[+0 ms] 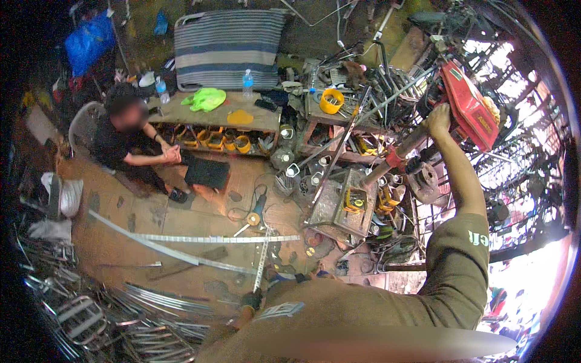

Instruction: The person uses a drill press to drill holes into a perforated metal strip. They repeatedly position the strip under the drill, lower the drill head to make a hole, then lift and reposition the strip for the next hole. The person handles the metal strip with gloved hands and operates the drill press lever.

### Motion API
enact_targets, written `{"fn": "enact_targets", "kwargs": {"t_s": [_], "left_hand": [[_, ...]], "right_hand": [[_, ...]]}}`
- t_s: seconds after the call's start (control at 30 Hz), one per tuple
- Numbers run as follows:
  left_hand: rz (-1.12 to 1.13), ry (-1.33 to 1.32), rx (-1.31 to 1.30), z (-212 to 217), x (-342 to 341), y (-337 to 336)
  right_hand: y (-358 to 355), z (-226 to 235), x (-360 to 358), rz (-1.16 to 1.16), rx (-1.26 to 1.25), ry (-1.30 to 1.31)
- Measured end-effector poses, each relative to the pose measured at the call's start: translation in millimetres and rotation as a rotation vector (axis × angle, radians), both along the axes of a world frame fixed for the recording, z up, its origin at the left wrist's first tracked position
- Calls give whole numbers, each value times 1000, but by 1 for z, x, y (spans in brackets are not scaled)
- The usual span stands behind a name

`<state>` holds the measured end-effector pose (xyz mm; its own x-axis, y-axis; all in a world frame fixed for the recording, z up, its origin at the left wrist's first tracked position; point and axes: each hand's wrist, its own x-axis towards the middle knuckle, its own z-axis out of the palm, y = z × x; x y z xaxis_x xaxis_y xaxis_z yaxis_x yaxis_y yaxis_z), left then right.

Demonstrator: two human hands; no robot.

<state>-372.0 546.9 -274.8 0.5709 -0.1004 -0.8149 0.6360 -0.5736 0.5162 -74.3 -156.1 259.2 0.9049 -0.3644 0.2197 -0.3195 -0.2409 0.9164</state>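
Note:
My right arm stretches up to a red drill press [472,112]. My right hand [439,121] is closed at the top of its grey column [396,151], beside the red head; the exact part under the fingers is hidden. Low in the middle, my left hand [249,300] looks dark, as if gloved. It is closed around the lower end of a pale perforated metal strip [261,266], which slants up over the floor. The strip's upper end meets another perforated strip [212,239] lying crosswise. An angle grinder [256,213] lies beyond them.
A person [130,139] sits at the left with hands together. A low wooden bench [181,109] holds bottles and a bright green cloth [204,99]. Metal tubes [163,299] and frames [78,320] pile up at lower left. A metal stand [339,212] carries a yellow container [356,199].

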Motion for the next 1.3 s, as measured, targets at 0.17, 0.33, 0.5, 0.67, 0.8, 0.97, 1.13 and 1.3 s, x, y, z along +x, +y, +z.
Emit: {"fn": "enact_targets", "kwargs": {"t_s": [0.17,0.33,0.5,0.67,0.8,0.97,1.13,1.3], "left_hand": [[-110,-283,170,-17,1,3],[-1,-124,97,5,-17,2],[151,-193,49,37,-42,4],[466,37,-35,69,-15,10],[370,-14,158,109,31,4],[506,60,200,156,89,2],[791,88,135,169,93,-8],[1103,-85,-74,176,60,-4]], "right_hand": [[30,20,3,192,-8,-5],[33,-132,-36,664,1009,-89],[97,-326,-140,220,1640,161],[168,-411,-193,-389,1931,303],[176,-436,-188,-595,2005,440],[168,-441,-137,-676,2008,542],[181,-425,-52,-668,2004,618],[238,-379,47,-672,2059,665]]}}
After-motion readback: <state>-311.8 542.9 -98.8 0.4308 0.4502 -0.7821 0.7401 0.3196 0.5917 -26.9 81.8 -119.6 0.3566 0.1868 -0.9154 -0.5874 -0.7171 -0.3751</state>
